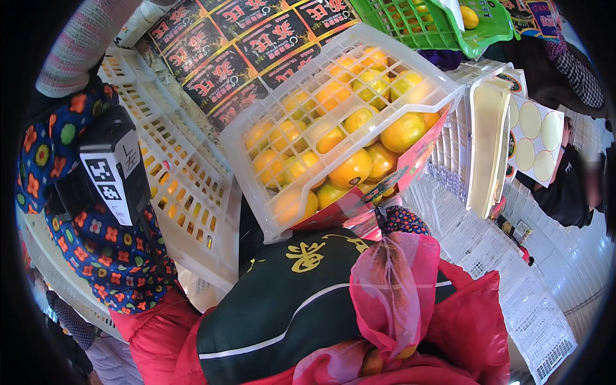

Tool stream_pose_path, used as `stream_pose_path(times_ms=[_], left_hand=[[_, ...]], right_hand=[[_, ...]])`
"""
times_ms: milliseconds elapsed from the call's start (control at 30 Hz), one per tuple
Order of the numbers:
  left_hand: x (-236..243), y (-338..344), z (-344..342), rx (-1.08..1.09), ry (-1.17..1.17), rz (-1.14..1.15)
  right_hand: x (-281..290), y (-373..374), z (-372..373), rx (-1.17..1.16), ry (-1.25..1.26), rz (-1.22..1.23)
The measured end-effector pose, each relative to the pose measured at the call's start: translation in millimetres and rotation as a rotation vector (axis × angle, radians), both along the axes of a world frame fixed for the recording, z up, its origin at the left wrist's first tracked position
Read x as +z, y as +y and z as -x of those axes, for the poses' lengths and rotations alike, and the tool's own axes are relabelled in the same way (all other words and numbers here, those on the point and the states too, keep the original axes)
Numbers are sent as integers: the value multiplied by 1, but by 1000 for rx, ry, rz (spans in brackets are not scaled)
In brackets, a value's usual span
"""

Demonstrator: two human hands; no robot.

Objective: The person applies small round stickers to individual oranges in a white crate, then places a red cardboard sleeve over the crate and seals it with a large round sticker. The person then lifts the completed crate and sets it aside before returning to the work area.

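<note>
A tilted, translucent white grid crate (240, 138) is in front of my body, with orange citrus fruit (351, 168) showing through its openings and past its near edge. Below its near side shows a red printed carton (333, 208), touching the fruit. My left arm, in a flowered sleeve with a black device strapped on, reaches up at the left. My left hand (80, 48), in a striped knit glove, is at the upper left; its fingers run out of view. Only the flowered cuff of my right arm shows, beneath the carton's right end; the right hand is hidden behind it.
Beside my left arm stands a cream slatted crate (186, 192) with fruit behind its slots. Black printed cartons (256, 45) lie beyond. A green basket (410, 25) is at the top. Stacked crates (478, 147), a sticker sheet (536, 138) and other people are at the right.
</note>
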State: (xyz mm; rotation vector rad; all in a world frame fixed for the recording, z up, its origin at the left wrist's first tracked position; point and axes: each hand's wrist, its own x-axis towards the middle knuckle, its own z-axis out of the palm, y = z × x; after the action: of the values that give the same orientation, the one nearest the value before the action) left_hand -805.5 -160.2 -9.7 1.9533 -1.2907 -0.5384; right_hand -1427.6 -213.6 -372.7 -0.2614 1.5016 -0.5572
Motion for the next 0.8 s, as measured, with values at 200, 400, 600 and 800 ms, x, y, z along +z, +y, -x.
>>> stream_pose_path(times_ms=[200,400,600,800], left_hand=[[-29,-11,-25,-270,427,-217],[-40,-15,-28,-451,494,-265],[-27,-13,-8,-271,548,-141],[-28,7,6,-192,210,24]], right_hand=[[-7,0,-12,-8,-27,16],[-11,6,-18,-14,-40,50],[-15,4,-25,5,-12,34],[-19,-8,-33,44,25,1]])
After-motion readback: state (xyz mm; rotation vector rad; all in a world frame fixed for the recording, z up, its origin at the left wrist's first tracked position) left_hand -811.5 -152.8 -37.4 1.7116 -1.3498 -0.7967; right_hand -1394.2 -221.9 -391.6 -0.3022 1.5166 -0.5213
